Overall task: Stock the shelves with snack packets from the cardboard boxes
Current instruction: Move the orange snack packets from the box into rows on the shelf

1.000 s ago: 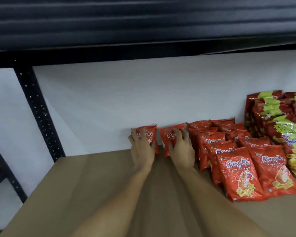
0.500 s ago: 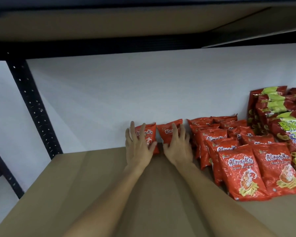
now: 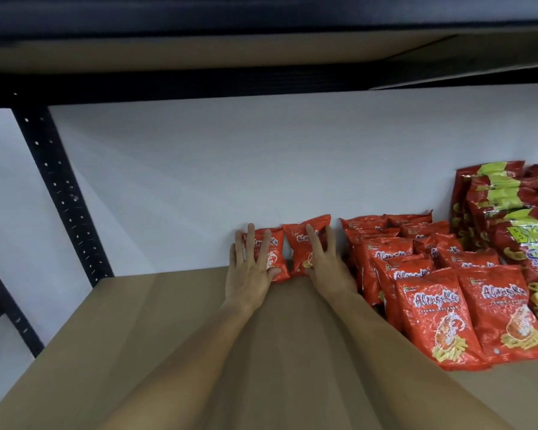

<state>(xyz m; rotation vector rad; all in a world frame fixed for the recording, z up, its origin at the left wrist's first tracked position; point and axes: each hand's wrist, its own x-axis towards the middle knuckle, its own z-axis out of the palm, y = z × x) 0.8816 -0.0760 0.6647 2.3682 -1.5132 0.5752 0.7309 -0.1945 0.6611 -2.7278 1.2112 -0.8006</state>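
As two small red snack packets stand propped against the white back wall [image 3: 292, 156] of the shelf [image 3: 156, 321], the head view shows both arms reaching deep along the brown board. The left hand [image 3: 250, 270] lies flat with fingers straight and spread over the left packet [image 3: 275, 248], its thumb at the packet's lower edge; the right hand [image 3: 323, 262] presses the right packet [image 3: 303, 243] the same way, fingers extended rather than curled, so neither packet is actually gripped. Just to the right, a row of matching red packets [image 3: 432, 305] runs from the wall toward the shelf's front edge, with larger red-and-green bags [image 3: 497, 193] stacked beyond. A black perforated upright [image 3: 59, 193] frames the left side. No cardboard box is in view. The step in hand appears to be settling this pair upright at the start of a new row; next, likely, the hands lift away gently so neither topples, then fetch more packets.
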